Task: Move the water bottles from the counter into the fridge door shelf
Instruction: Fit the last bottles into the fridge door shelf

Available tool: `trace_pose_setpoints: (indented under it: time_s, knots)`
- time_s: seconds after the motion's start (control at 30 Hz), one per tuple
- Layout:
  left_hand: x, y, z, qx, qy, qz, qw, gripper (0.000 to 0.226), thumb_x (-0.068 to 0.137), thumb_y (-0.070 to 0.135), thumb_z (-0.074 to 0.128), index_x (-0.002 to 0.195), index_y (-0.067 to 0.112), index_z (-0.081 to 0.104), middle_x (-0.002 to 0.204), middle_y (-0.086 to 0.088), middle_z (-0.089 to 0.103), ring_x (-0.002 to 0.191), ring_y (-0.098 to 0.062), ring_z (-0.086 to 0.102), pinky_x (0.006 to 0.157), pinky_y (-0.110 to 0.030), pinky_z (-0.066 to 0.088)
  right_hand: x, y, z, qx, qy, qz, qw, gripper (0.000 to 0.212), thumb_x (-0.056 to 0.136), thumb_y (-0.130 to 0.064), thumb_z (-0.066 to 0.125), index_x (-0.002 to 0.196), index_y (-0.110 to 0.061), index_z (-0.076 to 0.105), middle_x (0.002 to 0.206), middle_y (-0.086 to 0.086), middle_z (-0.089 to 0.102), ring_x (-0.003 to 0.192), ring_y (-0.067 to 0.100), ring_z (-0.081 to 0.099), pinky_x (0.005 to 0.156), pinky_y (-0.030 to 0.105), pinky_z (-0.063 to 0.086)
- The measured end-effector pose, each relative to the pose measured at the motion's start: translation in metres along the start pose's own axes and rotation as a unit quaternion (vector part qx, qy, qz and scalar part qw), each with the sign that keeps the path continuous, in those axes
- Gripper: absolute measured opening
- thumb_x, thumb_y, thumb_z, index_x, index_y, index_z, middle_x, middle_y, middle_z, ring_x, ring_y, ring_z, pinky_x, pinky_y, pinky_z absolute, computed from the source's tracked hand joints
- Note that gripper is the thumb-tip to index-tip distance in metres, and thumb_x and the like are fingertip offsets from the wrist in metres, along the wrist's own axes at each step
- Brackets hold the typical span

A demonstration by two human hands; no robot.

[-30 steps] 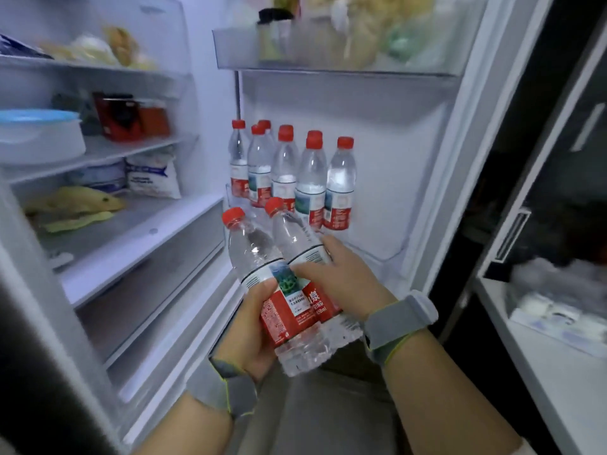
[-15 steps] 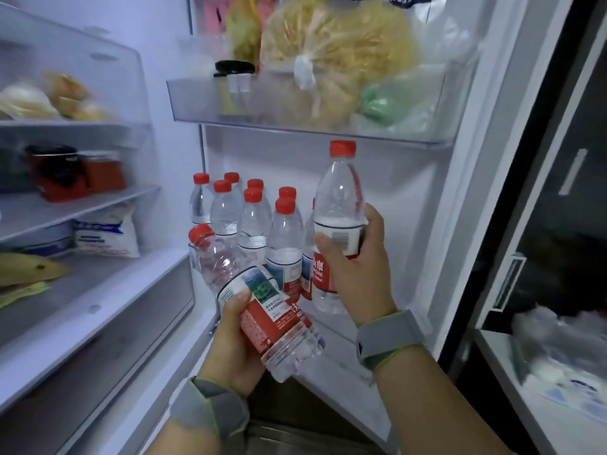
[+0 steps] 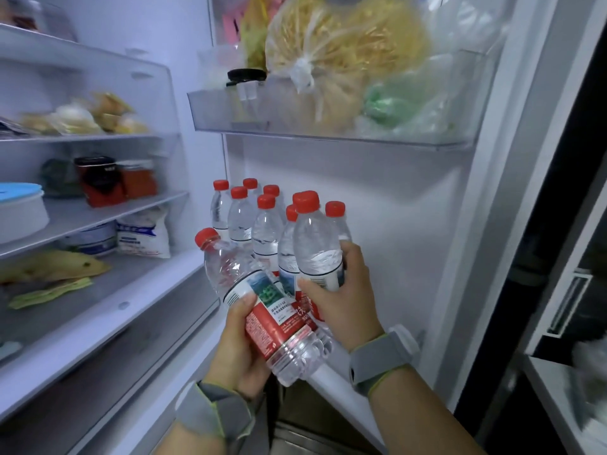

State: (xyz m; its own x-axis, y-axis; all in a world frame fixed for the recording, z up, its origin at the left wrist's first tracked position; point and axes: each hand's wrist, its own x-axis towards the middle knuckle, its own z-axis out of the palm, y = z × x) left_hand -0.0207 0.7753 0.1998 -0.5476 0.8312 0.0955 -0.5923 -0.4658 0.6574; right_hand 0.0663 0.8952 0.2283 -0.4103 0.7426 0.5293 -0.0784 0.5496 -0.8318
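Observation:
Several clear water bottles with red caps stand in the fridge door shelf, whose white front rim shows below my hands. My right hand grips one upright bottle at the right end of that group, low among the others. My left hand holds a second bottle tilted, cap pointing up and left, just in front of the shelf. Both bottles have red and white labels. The shelf floor is hidden behind my hands.
An upper door bin with bagged noodles, a green bag and a black-lidded jar hangs above the bottles. The fridge's inner shelves on the left hold jars, bags and a blue-lidded tub. A dark cabinet and counter edge lie to the right.
My right hand took one bottle from the pair, lifted it upright, and has now lowered it among the shelf bottles. My left hand keeps the other bottle tilted.

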Motion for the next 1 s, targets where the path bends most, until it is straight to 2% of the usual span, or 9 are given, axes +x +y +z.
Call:
trace_pose_setpoints:
  time_s: [0.07, 0.13, 0.23, 0.4, 0.47, 0.53, 0.63, 0.8, 1.0]
  knots:
    - [-0.001, -0.001, 0.002, 0.001, 0.010, 0.001, 1.000, 0.106, 0.047, 0.047, 0.092, 0.135, 0.001, 0.053, 0.133, -0.034, 0.054, 0.116, -0.046, 0.055, 0.105, -0.064, 0.040, 0.002, 0.004, 0.003, -0.012, 0.017, 0.020, 1.000, 0.056, 0.056, -0.022, 0.082, 0.101, -0.036, 0.051, 0.102, -0.007, 0.062, 0.094, 0.020, 0.064, 0.079, 0.041, 0.057]
    - [-0.002, -0.002, 0.004, 0.005, 0.015, 0.004, 1.000, 0.112, 0.047, 0.047, 0.092, 0.138, -0.001, 0.049, 0.133, -0.035, 0.053, 0.117, -0.047, 0.053, 0.107, -0.065, 0.038, 0.004, 0.009, 0.006, -0.005, 0.037, 0.049, 0.998, 0.057, 0.049, -0.022, 0.080, 0.097, -0.034, 0.050, 0.102, 0.003, 0.062, 0.094, 0.026, 0.063, 0.079, 0.047, 0.056]
    - [-0.002, -0.004, 0.005, 0.022, 0.007, 0.008, 1.000, 0.105, 0.050, 0.049, 0.091, 0.134, -0.001, 0.053, 0.129, -0.033, 0.058, 0.112, -0.046, 0.058, 0.103, -0.062, 0.043, 0.005, 0.011, 0.004, 0.010, 0.046, 0.100, 0.994, 0.053, 0.046, -0.015, 0.076, 0.089, -0.026, 0.049, 0.099, 0.009, 0.061, 0.089, 0.030, 0.064, 0.073, 0.042, 0.056]
    - [-0.004, -0.006, 0.005, 0.037, 0.012, -0.001, 0.999, 0.103, 0.049, 0.050, 0.091, 0.133, 0.002, 0.055, 0.130, -0.033, 0.059, 0.112, -0.046, 0.060, 0.105, -0.062, 0.042, 0.003, 0.003, -0.009, -0.002, -0.020, 0.159, 0.987, 0.058, 0.056, -0.003, 0.082, 0.101, -0.015, 0.047, 0.106, 0.011, 0.060, 0.087, 0.022, 0.063, 0.061, 0.023, 0.048]
    - [-0.005, -0.007, 0.007, 0.036, 0.026, 0.002, 0.999, 0.107, 0.046, 0.050, 0.092, 0.134, 0.003, 0.054, 0.128, -0.031, 0.060, 0.112, -0.045, 0.061, 0.103, -0.061, 0.044, 0.005, 0.000, -0.020, -0.080, -0.080, 0.156, 0.981, 0.061, 0.062, -0.014, 0.084, 0.110, -0.016, 0.045, 0.107, 0.005, 0.060, 0.091, 0.020, 0.062, 0.063, 0.022, 0.045]
    - [-0.008, -0.006, 0.009, 0.033, 0.033, 0.006, 0.999, 0.110, 0.047, 0.050, 0.091, 0.137, 0.003, 0.051, 0.132, -0.033, 0.057, 0.120, -0.050, 0.055, 0.106, -0.065, 0.038, 0.005, 0.001, -0.032, -0.171, -0.148, 0.156, 0.961, 0.066, 0.066, -0.028, 0.084, 0.119, -0.020, 0.047, 0.108, -0.002, 0.064, 0.093, 0.016, 0.063, 0.073, 0.024, 0.048]
    - [-0.010, -0.005, 0.011, 0.035, 0.034, 0.012, 0.999, 0.107, 0.046, 0.050, 0.092, 0.134, 0.003, 0.053, 0.133, -0.033, 0.057, 0.128, -0.054, 0.047, 0.110, -0.068, 0.032, -0.002, 0.008, -0.035, -0.226, -0.224, 0.189, 0.929, 0.052, 0.073, -0.043, 0.079, 0.119, -0.025, 0.063, 0.104, -0.007, 0.072, 0.075, 0.005, 0.062, 0.071, 0.021, 0.051]
    - [-0.012, -0.004, 0.012, 0.044, 0.036, 0.018, 0.998, 0.106, 0.046, 0.049, 0.092, 0.133, 0.003, 0.054, 0.131, -0.033, 0.058, 0.124, -0.052, 0.050, 0.109, -0.069, 0.032, -0.008, 0.016, -0.026, -0.216, -0.187, 0.212, 0.935, 0.057, 0.068, -0.050, 0.077, 0.117, -0.024, 0.066, 0.114, -0.004, 0.073, 0.093, 0.017, 0.071, 0.086, 0.037, 0.059]
    - [-0.011, -0.006, 0.010, 0.035, 0.037, 0.019, 0.999, 0.108, 0.048, 0.050, 0.091, 0.138, 0.004, 0.050, 0.134, -0.031, 0.057, 0.126, -0.051, 0.050, 0.108, -0.067, 0.035, -0.011, 0.015, -0.024, -0.205, -0.175, 0.212, 0.939, 0.046, 0.072, -0.043, 0.075, 0.110, -0.020, 0.065, 0.106, -0.003, 0.073, 0.087, 0.018, 0.071, 0.079, 0.041, 0.061]
